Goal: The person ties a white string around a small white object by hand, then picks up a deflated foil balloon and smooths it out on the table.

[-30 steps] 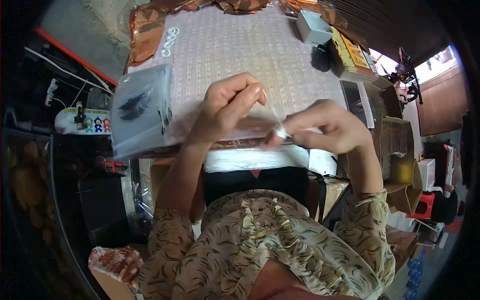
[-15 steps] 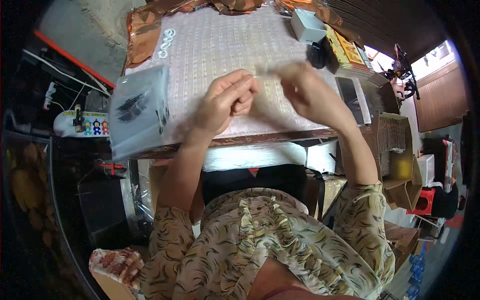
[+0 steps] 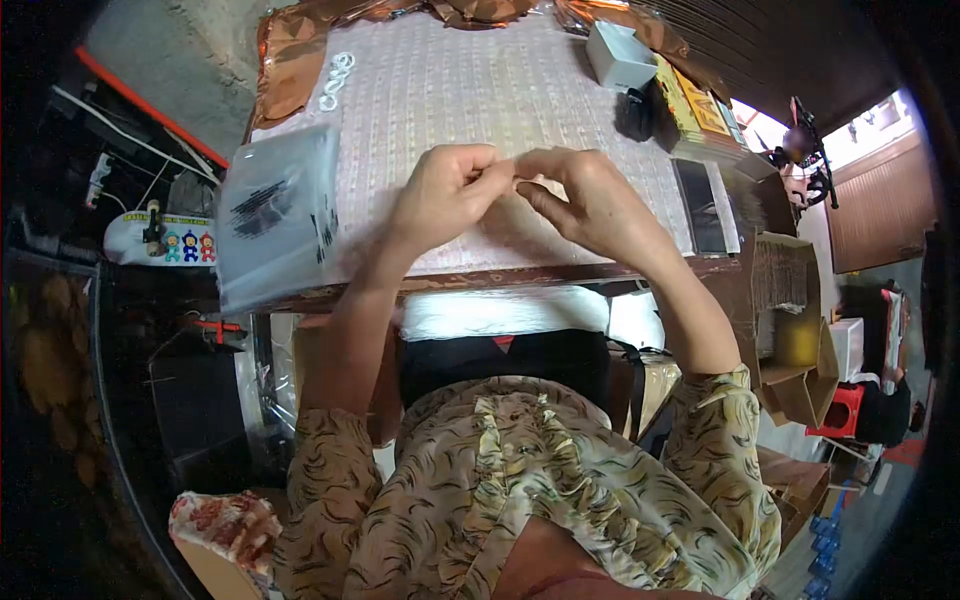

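While the left hand [image 3: 445,195] and right hand [image 3: 590,200] meet fingertip to fingertip above the pale woven table mat [image 3: 470,90], both pinch a small clear, hard-to-make-out piece [image 3: 522,180] held between them, over the mat's near half. A stack of clear plastic bags with black printing [image 3: 270,215] lies at the table's left edge, a white box [image 3: 620,55] sits at the far right, and white rings [image 3: 335,82] rest near the far left corner.
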The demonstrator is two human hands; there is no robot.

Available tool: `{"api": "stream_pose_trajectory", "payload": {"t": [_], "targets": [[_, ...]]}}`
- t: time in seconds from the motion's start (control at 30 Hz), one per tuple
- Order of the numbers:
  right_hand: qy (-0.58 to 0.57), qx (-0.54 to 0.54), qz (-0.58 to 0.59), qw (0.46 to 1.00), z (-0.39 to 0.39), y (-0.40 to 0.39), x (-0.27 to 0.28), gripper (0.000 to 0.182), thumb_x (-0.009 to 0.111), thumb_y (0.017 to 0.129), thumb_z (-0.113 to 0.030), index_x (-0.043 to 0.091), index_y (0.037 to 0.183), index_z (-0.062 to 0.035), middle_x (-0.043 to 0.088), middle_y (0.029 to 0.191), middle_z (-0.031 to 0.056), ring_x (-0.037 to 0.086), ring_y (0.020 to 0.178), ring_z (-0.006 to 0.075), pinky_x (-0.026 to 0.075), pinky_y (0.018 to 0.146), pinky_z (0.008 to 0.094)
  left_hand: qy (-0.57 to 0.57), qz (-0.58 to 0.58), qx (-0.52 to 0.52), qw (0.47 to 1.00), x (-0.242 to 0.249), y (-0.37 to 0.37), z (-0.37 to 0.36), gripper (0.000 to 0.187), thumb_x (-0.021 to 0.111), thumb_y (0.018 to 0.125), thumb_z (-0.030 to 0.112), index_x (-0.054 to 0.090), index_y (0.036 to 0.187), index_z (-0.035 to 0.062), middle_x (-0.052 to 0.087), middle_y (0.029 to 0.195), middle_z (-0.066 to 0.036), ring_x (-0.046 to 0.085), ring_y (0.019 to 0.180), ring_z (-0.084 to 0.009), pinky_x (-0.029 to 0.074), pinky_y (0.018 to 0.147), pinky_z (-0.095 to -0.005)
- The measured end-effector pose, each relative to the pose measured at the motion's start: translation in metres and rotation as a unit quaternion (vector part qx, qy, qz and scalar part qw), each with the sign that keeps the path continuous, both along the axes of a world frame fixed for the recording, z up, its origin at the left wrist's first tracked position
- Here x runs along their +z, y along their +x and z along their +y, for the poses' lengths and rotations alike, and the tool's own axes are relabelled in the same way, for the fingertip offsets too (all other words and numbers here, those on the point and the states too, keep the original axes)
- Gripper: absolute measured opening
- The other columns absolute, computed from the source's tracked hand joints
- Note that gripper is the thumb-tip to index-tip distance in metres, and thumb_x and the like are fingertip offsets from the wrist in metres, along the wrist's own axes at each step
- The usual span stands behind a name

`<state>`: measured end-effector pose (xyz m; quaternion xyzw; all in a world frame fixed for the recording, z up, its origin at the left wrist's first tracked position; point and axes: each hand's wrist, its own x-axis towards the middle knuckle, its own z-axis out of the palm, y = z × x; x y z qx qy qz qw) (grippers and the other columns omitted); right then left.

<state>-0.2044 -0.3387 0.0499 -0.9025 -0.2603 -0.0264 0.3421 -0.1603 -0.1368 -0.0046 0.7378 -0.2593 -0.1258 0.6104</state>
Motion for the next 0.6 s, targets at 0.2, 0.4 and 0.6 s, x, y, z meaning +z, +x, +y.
{"api": "stream_pose_trajectory", "payload": {"t": [0.2,0.4,0.6], "targets": [[0.298,0.118,0.297,0.899,-0.008,0.007,-0.004,0.018,0.063,0.096,-0.01,0.069,0.097,0.0065,0.073,0.09,0.0157,0.069,0.079,0.0174,0.054,0.075,0.0275,-0.1,0.159,-0.138,0.973,0.009,-0.005,0.01,0.026,0.053,0.101,0.022,0.066,0.093,0.0007,0.063,0.078,0.002,0.052,0.065,-0.0046,0.041,0.055,-0.0239],[0.434,0.125,0.354,0.819,-0.009,0.012,-0.015,0.02,0.061,0.097,-0.011,0.069,0.101,0.0071,0.073,0.093,0.0175,0.071,0.084,0.0194,0.056,0.077,0.0274,-0.104,0.129,-0.105,0.981,-0.013,-0.026,0.0,0.02,0.062,0.096,0.021,0.066,0.1,0.0019,0.068,0.091,-0.001,0.058,0.068,-0.0104,0.046,0.06,-0.0228],[0.413,0.079,0.322,0.848,-0.01,0.012,-0.019,0.02,0.061,0.097,-0.01,0.07,0.103,0.006,0.074,0.097,0.0168,0.071,0.087,0.0189,0.056,0.081,0.0288,0.035,-0.192,0.207,0.959,0.013,-0.037,0.005,0.017,0.063,0.094,0.01,0.067,0.109,0.0011,0.069,0.108,-0.014,0.071,0.079,-0.019,0.058,0.067,-0.0301]]}}
